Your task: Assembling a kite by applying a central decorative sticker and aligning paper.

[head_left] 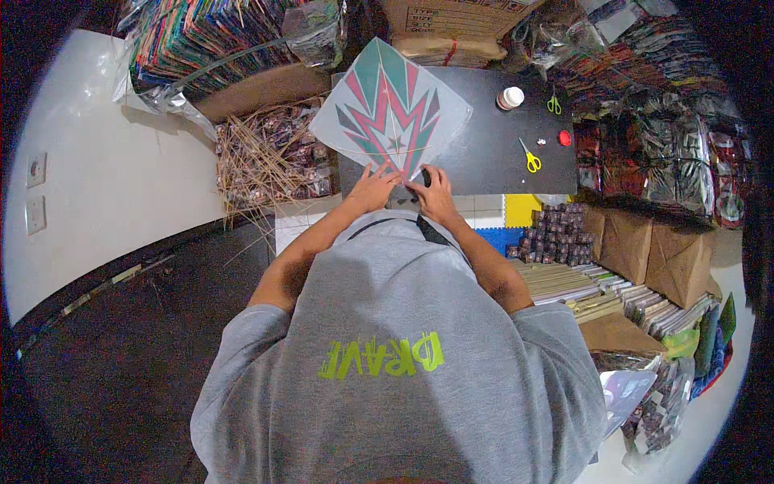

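Workshop: cluttered, black table [492,153] among stacked goods.
Sticks: thin bamboo heap [266,157] left of the table.
Left hand [372,187]: fingers pressing the kite's lower tip.
Kite [390,113]: flat on the table; thin paper could tear or crease if pressed unevenly.
Right hand [435,192]: curled, pinching the same tip.
Scissors [530,156]: lying apart, to the right.

Bare black table [484,153] right of kite [389,109]; scissors [530,157], glue bottle [509,98] beyond; stick bundle [262,157] crowds left

Crowded workroom with a white wall

A dark bench [484,153] stands amid stacked cardboard boxes [451,24], a white wall [105,161] at left, dark floor [121,347] below.
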The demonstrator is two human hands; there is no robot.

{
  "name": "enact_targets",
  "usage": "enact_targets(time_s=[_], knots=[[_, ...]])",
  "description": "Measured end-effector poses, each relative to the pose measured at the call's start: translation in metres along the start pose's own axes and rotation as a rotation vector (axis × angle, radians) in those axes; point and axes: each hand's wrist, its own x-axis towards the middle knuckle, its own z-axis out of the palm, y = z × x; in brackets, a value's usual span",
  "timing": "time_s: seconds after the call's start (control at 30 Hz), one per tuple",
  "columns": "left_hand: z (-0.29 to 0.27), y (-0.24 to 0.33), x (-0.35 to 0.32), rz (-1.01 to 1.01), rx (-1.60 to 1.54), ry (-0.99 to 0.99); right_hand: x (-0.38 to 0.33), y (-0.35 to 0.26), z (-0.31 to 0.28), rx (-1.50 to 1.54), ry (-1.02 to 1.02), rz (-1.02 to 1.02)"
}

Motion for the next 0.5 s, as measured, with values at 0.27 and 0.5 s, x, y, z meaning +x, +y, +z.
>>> enact_targets(time_s=[0.27,0.5], knots=[[-0.021,0.006,0.004,-0.006,-0.085,-0.048,0.005,0.008,-0.012,0.106,0.133,0.1],[-0.029,0.019,0.012,-0.092,-0.035,-0.065,0.053,0.108,-0.131,-0.196,0.378,0.187]])
